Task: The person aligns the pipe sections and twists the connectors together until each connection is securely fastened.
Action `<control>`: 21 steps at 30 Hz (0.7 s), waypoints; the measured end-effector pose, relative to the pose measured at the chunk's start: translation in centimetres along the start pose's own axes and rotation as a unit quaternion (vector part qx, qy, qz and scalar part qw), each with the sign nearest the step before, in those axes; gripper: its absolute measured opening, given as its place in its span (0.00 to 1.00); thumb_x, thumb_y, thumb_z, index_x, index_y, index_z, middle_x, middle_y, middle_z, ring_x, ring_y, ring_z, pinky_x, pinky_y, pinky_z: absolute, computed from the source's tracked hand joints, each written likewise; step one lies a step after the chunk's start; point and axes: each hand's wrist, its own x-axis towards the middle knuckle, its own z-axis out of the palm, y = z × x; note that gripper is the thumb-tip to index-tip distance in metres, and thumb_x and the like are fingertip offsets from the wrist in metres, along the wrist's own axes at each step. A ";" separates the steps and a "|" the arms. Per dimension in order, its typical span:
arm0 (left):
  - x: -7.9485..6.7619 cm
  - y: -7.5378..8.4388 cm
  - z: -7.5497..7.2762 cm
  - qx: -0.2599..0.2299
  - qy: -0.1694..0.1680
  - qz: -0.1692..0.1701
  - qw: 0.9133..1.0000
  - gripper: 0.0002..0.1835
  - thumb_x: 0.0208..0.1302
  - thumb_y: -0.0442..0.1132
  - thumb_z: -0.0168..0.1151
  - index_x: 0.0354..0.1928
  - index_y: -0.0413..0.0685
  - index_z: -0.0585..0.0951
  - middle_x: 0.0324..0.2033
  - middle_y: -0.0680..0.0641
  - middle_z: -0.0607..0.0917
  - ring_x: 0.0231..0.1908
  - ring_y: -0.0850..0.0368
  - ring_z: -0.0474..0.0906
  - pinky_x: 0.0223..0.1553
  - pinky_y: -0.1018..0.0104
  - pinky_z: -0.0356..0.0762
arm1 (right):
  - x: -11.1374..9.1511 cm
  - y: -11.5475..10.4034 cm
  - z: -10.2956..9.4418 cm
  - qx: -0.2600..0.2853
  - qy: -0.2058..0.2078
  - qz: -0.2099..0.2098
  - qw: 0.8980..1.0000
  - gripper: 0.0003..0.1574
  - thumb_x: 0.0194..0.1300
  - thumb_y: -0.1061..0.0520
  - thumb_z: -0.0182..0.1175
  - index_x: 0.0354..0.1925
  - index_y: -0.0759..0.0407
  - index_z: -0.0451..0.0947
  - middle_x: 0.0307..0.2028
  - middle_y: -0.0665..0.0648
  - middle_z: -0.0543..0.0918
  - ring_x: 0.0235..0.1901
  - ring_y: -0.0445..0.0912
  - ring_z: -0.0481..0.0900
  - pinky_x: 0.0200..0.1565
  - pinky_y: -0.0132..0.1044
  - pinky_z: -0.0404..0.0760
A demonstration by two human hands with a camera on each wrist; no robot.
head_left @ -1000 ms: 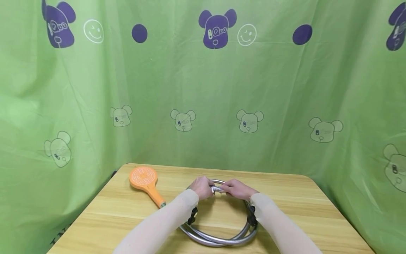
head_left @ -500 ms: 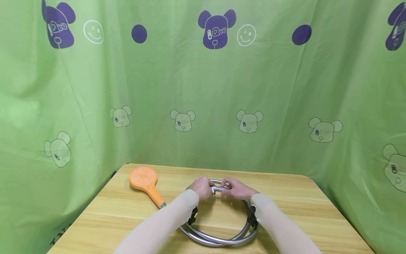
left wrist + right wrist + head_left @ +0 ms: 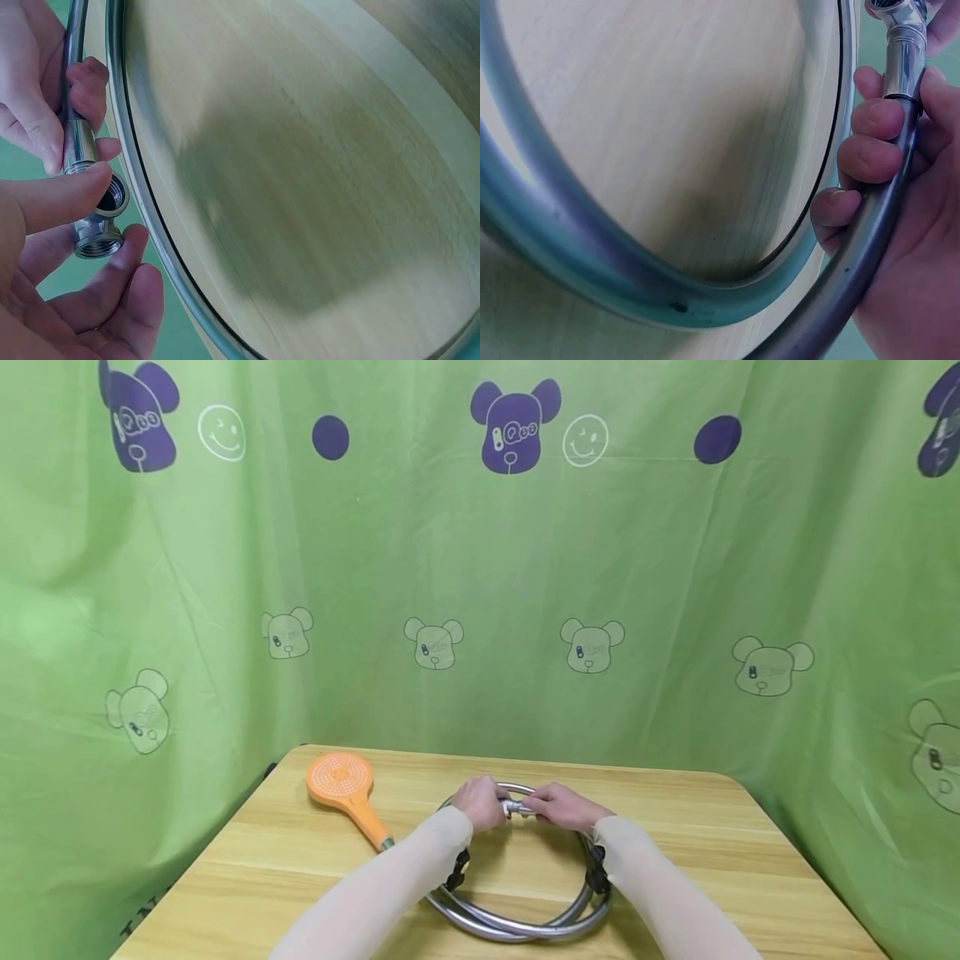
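Observation:
In the head view my left hand pinches a small chrome tee fitting. The left wrist view shows the thumb across the tee fitting, with two threaded openings visible. My right hand grips the end of a grey metal shower hose, its fingers curled round the hose and its end sleeve. The sleeve lines up against the tee fitting; fingers partly hide the joint. The rest of the hose lies in loops beneath the hands. An orange shower head lies face up at the left.
The wooden table carries all of these things. Green curtain with bear prints hangs behind and at both sides. Under the left forearm the shower head's handle end meets the hose. Black wrist straps sit close to the loops.
Half a second ago my right fingers were spread more and showed more of the sleeve; now they are closed round it again. My left hand stays in place on the tee fitting.

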 end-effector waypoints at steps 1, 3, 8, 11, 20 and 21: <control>0.0 0.0 0.0 0.000 0.000 0.000 1.000 0.16 0.47 0.35 0.76 0.40 0.60 0.91 0.25 0.56 0.83 0.26 0.57 0.75 0.28 0.64 0.72 | 0.0 -0.1 0.0 0.002 -0.001 0.005 1.000 0.27 0.79 0.50 0.50 0.36 0.73 0.80 0.15 0.47 0.66 0.17 0.40 0.59 0.21 0.29 0.59; 0.0 -0.1 0.0 0.005 0.002 0.003 1.000 0.16 0.47 0.35 0.76 0.40 0.60 0.91 0.26 0.55 0.84 0.27 0.57 0.75 0.29 0.64 0.73 | 0.0 -0.2 0.1 0.011 0.001 0.011 1.000 0.24 0.76 0.48 0.54 0.39 0.69 0.81 0.17 0.48 0.68 0.19 0.41 0.62 0.23 0.30 0.61; 0.1 -0.3 -0.1 0.006 0.004 0.000 1.000 0.17 0.48 0.35 0.75 0.42 0.61 0.91 0.28 0.54 0.84 0.27 0.57 0.74 0.28 0.64 0.72 | 0.1 -0.3 0.4 0.042 0.011 -0.009 0.999 0.14 0.66 0.57 0.66 0.45 0.63 0.76 0.28 0.54 0.74 0.27 0.43 0.68 0.29 0.32 0.68; 0.1 -0.4 -0.1 0.003 0.007 -0.004 1.000 0.19 0.47 0.34 0.76 0.43 0.60 0.90 0.28 0.54 0.85 0.27 0.57 0.74 0.27 0.64 0.72 | 0.0 -0.3 0.4 0.056 0.014 -0.024 0.998 0.14 0.63 0.64 0.66 0.44 0.65 0.72 0.29 0.56 0.75 0.27 0.43 0.68 0.28 0.30 0.68; 0.1 -0.4 -0.2 0.004 0.009 -0.002 1.000 0.19 0.46 0.34 0.76 0.43 0.60 0.91 0.29 0.54 0.85 0.27 0.57 0.74 0.28 0.64 0.72 | -0.1 -0.3 0.3 0.041 0.010 -0.042 0.998 0.08 0.67 0.62 0.64 0.42 0.63 0.74 0.25 0.51 0.71 0.25 0.41 0.67 0.27 0.30 0.66; 0.1 -0.4 -0.2 0.001 0.009 -0.001 1.000 0.19 0.46 0.34 0.76 0.42 0.60 0.91 0.29 0.54 0.86 0.27 0.57 0.74 0.28 0.64 0.72 | 0.0 -0.2 0.3 0.036 0.008 -0.042 0.998 0.07 0.68 0.62 0.64 0.42 0.63 0.75 0.25 0.50 0.71 0.25 0.41 0.67 0.27 0.30 0.66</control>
